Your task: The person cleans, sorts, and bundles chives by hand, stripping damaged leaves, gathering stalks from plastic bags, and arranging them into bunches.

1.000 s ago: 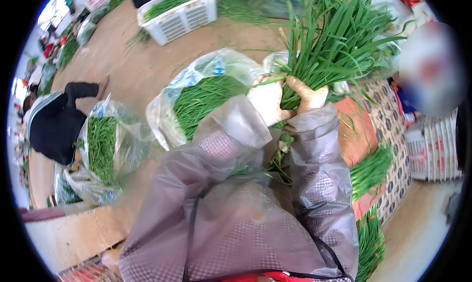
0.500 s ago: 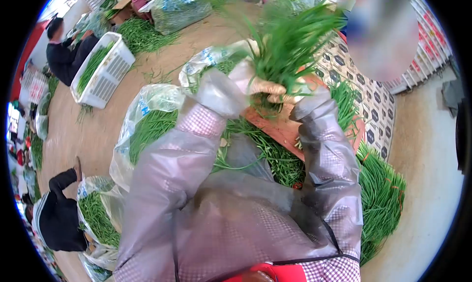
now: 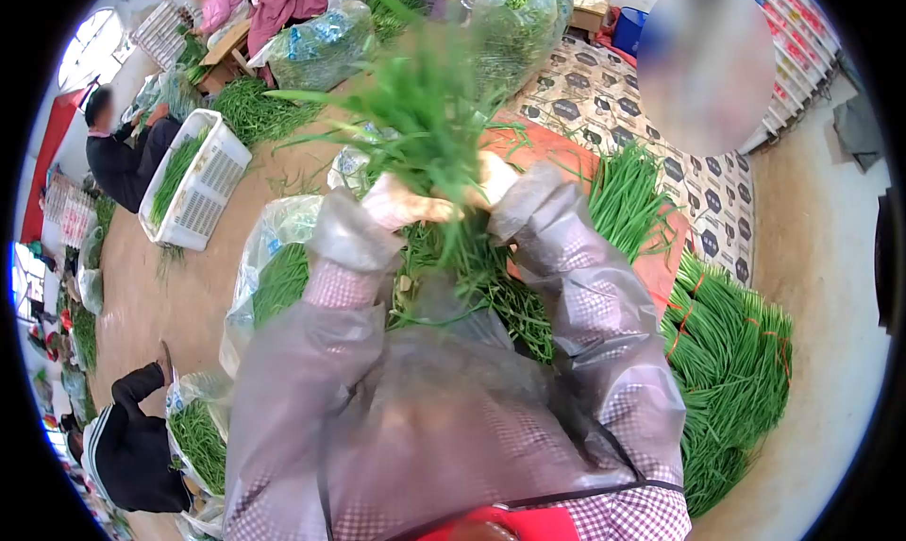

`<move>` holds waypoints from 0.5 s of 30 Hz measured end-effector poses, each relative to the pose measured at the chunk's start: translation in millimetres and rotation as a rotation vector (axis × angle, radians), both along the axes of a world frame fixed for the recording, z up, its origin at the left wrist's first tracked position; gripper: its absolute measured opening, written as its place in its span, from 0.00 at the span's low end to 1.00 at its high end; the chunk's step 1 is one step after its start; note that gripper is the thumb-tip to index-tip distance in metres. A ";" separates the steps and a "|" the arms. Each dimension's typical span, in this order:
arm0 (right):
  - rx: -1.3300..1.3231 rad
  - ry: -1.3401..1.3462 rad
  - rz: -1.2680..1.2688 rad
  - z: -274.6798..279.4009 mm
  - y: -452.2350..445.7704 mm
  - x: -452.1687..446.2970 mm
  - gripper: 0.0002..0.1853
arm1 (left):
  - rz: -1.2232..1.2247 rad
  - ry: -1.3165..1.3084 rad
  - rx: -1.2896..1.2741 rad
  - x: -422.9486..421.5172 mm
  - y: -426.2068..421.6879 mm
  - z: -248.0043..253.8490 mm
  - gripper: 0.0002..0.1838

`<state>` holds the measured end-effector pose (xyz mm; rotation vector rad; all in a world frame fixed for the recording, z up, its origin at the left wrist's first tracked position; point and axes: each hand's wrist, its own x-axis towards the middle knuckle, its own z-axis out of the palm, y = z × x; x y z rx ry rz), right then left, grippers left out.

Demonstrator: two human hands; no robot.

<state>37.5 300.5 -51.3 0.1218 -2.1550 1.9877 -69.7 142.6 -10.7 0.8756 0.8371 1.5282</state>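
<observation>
A loose bunch of long green chives (image 3: 429, 116), blurred by motion, stands leaf-up in front of my chest. My left hand (image 3: 408, 204), in a pale glove, is wrapped round its lower part from the left. On the other side my right hand (image 3: 493, 178), gloved too, closes on the same bunch near its base. Some leaves droop to the left and some stalks hang below the hands. Beneath them, loose greens (image 3: 519, 310) lie over my lap. Just right of my right hand, a pile of chives (image 3: 628, 201) rests on an orange-red board (image 3: 557, 149).
Chive bundles tied with orange bands (image 3: 727, 380) are stacked at my right. An open plastic bag of greens (image 3: 278, 281) is at my left. Farther off are a white crate (image 3: 203, 187), a seated person (image 3: 123, 154), another person (image 3: 137, 447) and a full bag (image 3: 519, 36).
Both hands have moved left with the bunch, from over the board to in front of my chest. More of the board and the chives on it shows now.
</observation>
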 end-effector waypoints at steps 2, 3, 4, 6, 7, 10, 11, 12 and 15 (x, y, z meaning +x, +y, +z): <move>0.036 -0.033 0.130 10.8 -12.2 -1.2 0.25 | 0.239 0.435 0.070 23.4 -18.7 17.3 0.39; 0.033 -0.040 0.169 13.5 -19.2 0.5 0.25 | 0.282 0.354 0.107 35.7 -26.5 26.9 0.41; 0.030 -0.042 0.206 16.1 -26.9 1.3 0.25 | 0.276 0.166 0.125 44.9 -31.8 29.5 0.42; 0.016 -0.048 0.276 19.6 -51.7 1.7 0.25 | 0.289 -0.044 0.054 55.0 -52.8 30.3 0.41; -0.001 -0.051 0.305 19.4 -63.4 1.1 0.25 | 0.359 -0.074 0.126 64.0 -57.6 34.2 0.37; -0.184 -0.024 0.324 8.6 -98.1 5.8 0.29 | 0.389 -0.081 -0.056 47.9 -85.1 17.4 0.21; -0.197 -0.292 0.508 15.1 -97.4 13.1 0.31 | 0.521 -0.063 0.067 44.1 -90.9 9.4 0.14; -0.123 -0.287 0.578 -6.1 -103.3 12.6 0.33 | 0.556 -0.197 0.012 35.6 -108.8 9.4 0.13; 0.004 -0.272 0.687 -56.2 -119.0 33.5 0.38 | 0.915 -0.332 0.097 20.8 -153.1 8.1 0.10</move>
